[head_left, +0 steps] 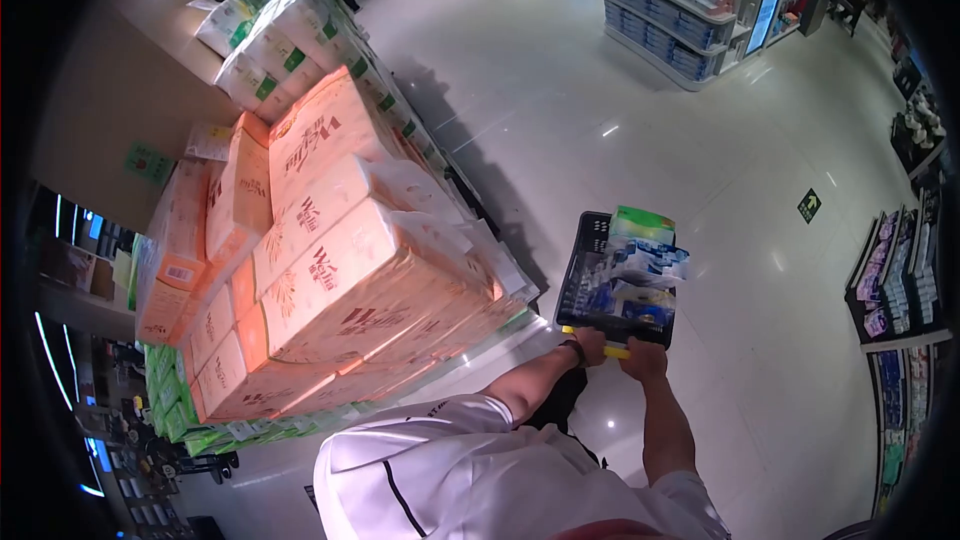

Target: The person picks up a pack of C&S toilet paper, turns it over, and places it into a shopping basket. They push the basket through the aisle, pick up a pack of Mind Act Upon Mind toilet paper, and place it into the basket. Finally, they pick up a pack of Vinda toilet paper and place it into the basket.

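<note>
The fingers of your left hand and right hand wrap the yellow handle of the loaded black basket at one o'clock; peach packs rise around ten.

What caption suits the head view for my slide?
Left hand and right hand grip the yellow handle of a black basket of packaged goods, beside stacked orange packs.
</note>
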A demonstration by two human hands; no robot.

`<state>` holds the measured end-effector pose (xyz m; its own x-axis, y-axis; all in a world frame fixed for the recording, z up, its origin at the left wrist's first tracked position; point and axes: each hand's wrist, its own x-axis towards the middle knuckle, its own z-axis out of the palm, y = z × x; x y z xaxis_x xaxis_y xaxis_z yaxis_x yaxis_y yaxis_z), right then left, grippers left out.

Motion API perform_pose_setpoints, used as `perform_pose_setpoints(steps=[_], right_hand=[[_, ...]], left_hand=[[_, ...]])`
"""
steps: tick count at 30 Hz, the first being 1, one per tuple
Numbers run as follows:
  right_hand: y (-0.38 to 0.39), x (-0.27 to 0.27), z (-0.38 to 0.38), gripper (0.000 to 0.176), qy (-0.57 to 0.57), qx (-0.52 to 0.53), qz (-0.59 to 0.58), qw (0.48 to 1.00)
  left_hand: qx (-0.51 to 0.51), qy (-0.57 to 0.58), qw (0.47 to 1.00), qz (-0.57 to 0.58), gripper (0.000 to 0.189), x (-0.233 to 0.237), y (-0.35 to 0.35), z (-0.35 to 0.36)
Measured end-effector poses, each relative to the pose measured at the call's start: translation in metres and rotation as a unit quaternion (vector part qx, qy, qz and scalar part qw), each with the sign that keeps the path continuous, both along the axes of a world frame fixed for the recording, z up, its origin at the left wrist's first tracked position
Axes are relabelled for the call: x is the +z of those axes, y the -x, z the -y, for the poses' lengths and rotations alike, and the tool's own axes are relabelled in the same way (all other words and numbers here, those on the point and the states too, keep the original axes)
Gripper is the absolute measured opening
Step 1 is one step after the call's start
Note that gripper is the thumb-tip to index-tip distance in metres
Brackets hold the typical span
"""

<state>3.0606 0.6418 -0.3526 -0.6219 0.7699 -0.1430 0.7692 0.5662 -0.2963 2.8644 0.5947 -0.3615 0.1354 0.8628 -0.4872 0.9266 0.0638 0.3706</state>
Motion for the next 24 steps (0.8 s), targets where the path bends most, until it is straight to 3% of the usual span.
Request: perform_pose_setpoints(steps=[2,5,24], right_hand=[[0.002,0.004,-0.032,0.025,0.003,0.022,-0.003,1.000],[0.003,-0.006,-0.081,0.025,0.014,0.046,-0.002,0.999],[0.094,0.007,-0.315,0.025,0.032,0.199,0.049,0.978]], left_hand=[[-0.002,-0.013,1.000,0.007,0.028,-0.017,-0.001,-0.023],[0.061,-0.010,0.998,0.007,0.027,0.000,-0.002,-0.058],[0.168,0.013,0.985,0.039,0.027,0.016,0.060,-0.233]])
